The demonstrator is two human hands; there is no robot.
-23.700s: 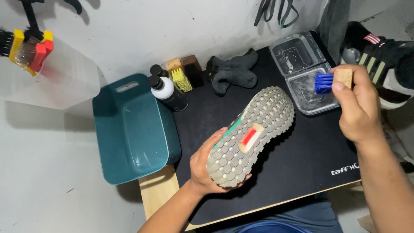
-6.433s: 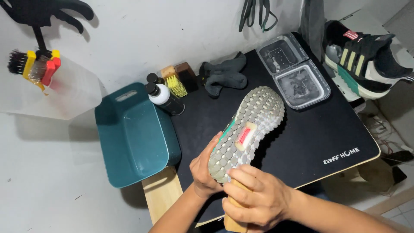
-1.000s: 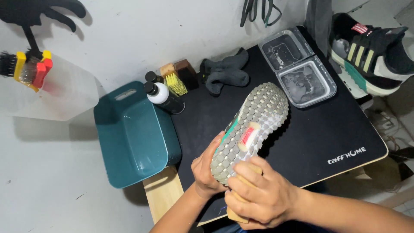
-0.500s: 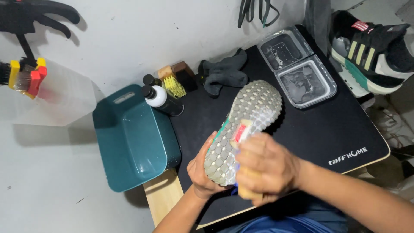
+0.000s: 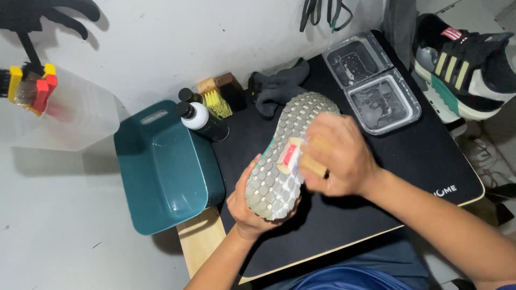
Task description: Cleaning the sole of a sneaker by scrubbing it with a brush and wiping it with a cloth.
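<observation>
free: black mat (image 5: pixel 398 177) right of shoe (image 5: pixel 285 161) | blocked left: teal bin (image 5: pixel 166 166), bottles (image 5: pixel 201 118)

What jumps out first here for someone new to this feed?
The upturned shoe at centre, grey studded sole facing the camera, cupped from below by the left hand while the right hand presses a wooden-handled brush against it. Next, the teal tub lying at the black mat's left edge, and the matching black striped shoe at top right beside two clear trays.
</observation>
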